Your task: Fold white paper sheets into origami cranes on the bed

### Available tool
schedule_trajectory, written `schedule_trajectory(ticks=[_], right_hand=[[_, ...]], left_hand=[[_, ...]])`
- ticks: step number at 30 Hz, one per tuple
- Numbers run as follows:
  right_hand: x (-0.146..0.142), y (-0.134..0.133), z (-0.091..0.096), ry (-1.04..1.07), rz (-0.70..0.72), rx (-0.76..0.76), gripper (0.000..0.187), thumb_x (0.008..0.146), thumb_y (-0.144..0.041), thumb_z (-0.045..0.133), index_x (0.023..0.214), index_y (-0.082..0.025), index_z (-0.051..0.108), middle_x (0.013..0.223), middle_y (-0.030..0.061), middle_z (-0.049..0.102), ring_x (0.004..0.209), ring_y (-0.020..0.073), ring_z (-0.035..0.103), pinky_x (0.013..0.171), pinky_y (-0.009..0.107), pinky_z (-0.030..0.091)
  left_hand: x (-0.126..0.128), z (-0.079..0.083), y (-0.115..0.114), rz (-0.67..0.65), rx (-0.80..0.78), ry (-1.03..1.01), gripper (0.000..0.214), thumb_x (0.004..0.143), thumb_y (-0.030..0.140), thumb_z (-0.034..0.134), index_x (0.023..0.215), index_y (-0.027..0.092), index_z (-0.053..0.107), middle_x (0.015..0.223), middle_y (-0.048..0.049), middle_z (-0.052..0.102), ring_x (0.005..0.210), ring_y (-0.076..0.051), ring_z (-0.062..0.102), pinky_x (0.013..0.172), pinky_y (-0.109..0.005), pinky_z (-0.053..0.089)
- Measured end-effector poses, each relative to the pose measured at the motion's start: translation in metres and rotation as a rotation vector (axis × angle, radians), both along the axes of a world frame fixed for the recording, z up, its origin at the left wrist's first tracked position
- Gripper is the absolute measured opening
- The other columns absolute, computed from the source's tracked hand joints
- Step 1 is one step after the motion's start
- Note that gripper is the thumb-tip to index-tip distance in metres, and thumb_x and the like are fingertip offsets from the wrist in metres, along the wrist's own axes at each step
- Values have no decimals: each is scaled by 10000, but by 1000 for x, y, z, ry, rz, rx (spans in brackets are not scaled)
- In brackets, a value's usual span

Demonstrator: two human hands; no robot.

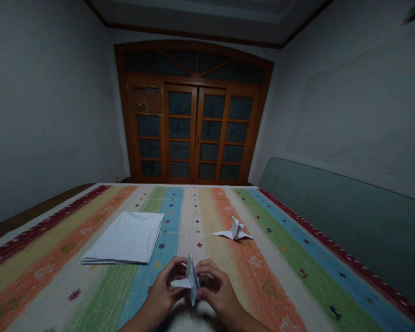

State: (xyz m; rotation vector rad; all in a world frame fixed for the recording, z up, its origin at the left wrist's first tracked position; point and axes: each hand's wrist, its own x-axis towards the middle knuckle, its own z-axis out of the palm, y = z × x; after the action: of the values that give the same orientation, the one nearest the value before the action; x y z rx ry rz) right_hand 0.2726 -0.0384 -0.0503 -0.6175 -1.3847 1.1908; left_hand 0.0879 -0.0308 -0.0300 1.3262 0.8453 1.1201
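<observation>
Between my two hands, just above the near part of the table, is a partly folded white paper crane (192, 280), its narrow points sticking up, down and to the left. My left hand (168, 283) pinches it from the left, thumb and fingers closed around the left point. From the right, my right hand (216, 286) grips the paper's edge between thumb and curled fingers. Farther off to the right, a finished-looking paper crane (235, 230) rests on the cloth with its wings spread. A stack of white square paper (126, 237) lies to the left.
A striped, patterned tablecloth (183, 207) covers the table. Along the right side runs a grey-green padded backrest (332, 216). Wooden double doors with glass panes (197, 133) stand beyond the table's far edge, between pale walls.
</observation>
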Motion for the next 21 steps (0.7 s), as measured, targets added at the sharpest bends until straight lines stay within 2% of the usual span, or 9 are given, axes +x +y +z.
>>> schedule_trajectory(ticks=[3, 7, 10, 15, 21], right_hand=[[0, 0, -1, -21, 8, 28, 526, 692, -670, 864, 1003, -252, 795, 1035, 59, 590, 952, 238, 650, 808, 338, 532], [4, 0, 0, -90, -22, 76, 521, 751, -688, 811, 1043, -257, 790, 1060, 86, 610, 996, 259, 629, 820, 347, 507], [6, 0, 1, -121, -40, 106, 514, 772, -692, 790, 1052, -260, 787, 1077, 95, 616, 1016, 271, 625, 834, 359, 502], [4, 0, 1, -82, 3, 70, 500, 745, -660, 833, 1043, -260, 794, 1106, 91, 593, 1023, 268, 635, 857, 369, 516], [2, 0, 0, -87, 21, 43, 519, 719, -677, 842, 1003, -244, 809, 1095, 88, 593, 1013, 264, 640, 847, 364, 521]], left_hand=[[0, -5, 1, -38, 5, -25, 458, 658, 255, 884, 1054, 236, 654, 932, -35, 737, 871, -259, 693, 671, -294, 534], [-2, -14, 3, -70, 63, -51, 501, 712, 418, 888, 1095, 229, 625, 961, -34, 688, 840, -234, 676, 690, -299, 523], [-3, -18, 5, -105, 49, -57, 600, 698, 495, 901, 1146, 237, 596, 963, -41, 683, 864, -249, 680, 696, -308, 526], [-5, -22, 9, -114, -23, -94, 724, 613, 416, 959, 1199, 275, 559, 995, -21, 660, 891, -262, 705, 765, -350, 534], [-5, -15, 9, -213, -36, -108, 681, 622, 436, 946, 1169, 266, 578, 949, -46, 718, 886, -279, 706, 832, -402, 517]])
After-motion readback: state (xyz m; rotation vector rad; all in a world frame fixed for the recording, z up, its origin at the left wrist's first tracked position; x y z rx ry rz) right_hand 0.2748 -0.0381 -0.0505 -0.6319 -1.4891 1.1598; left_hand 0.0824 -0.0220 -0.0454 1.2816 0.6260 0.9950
